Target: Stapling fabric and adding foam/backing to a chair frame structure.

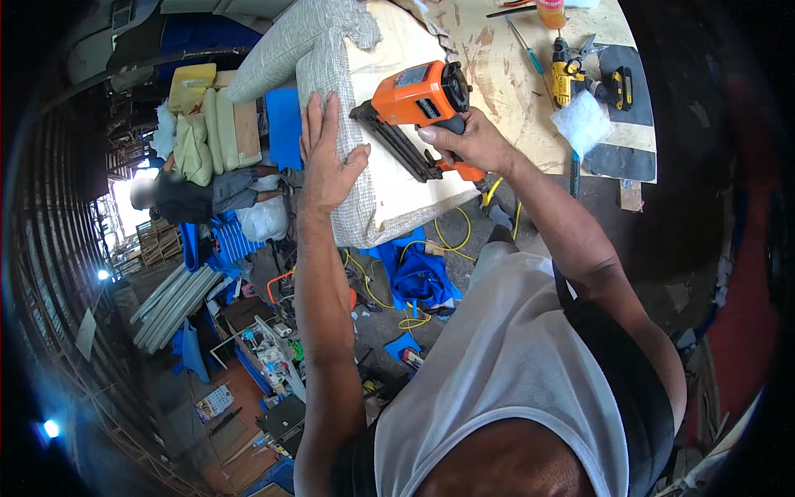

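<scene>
An orange and black nail gun [406,93] is gripped by its handle in my right hand [482,147], whose fingers wrap round it. The gun's nose rests at or just over the edge where grey woven fabric meets a pale face on an upholstered piece [315,70]; whether it touches, I cannot tell. My left hand [330,166] lies flat along the fabric side of that piece, fingers stretched out and thumb apart, holding nothing. The gun's slanted black magazine [402,151] runs across the pale face.
The wooden table [489,66] bears a yellow drill [565,79], a screwdriver [527,48], a bottle [551,12] and white wadding [582,124]. A yellow hose [454,246] and blue cloth [414,273] lie on the floor below. Another person [195,195] is at the left, beside stacked cushions [217,137].
</scene>
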